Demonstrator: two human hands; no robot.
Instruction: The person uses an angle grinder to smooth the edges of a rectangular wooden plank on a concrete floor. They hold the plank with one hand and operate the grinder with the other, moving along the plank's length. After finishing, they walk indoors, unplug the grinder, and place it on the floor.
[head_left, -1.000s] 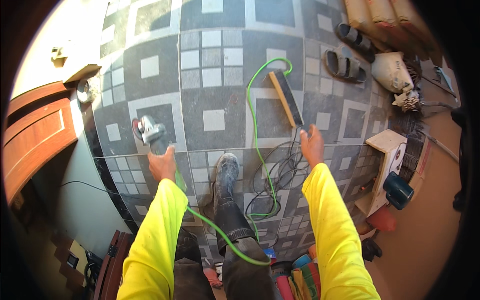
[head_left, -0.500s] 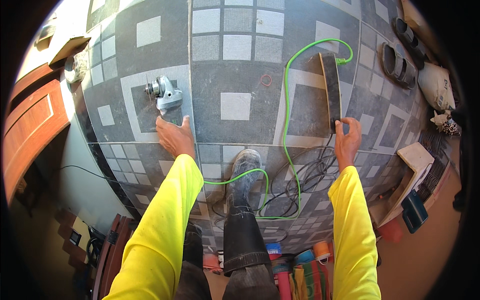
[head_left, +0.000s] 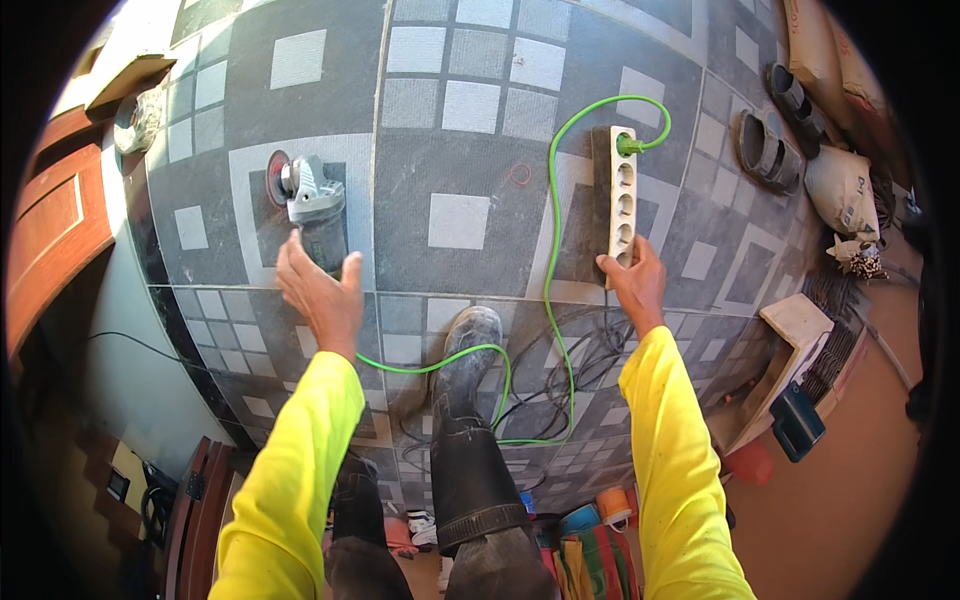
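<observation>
A grey angle grinder [head_left: 316,205] with a reddish disc rests on the patterned tile floor [head_left: 458,222]. My left hand [head_left: 322,300] is just below the grinder's body, its fingers apart and thumb out. My right hand [head_left: 637,282] grips the lower end of a white power strip [head_left: 623,191], which has its sockets facing up. A green plug [head_left: 627,145] sits in the top socket, and its green cord [head_left: 556,198] loops down across the floor. Coiled black cables [head_left: 590,340] lie beneath my right hand, beside my booted foot [head_left: 472,338].
Grey sandals [head_left: 766,152] and sacks [head_left: 840,190] line the upper right. A wooden piece with a dark teal tool [head_left: 797,422] stands at the lower right. A wooden door [head_left: 60,205] is at left, with colourful bundled items [head_left: 590,563] behind my legs.
My left hand set the grinder down and has loosened from it. My right hand took hold of the power strip and turned it so its sockets now face up.
</observation>
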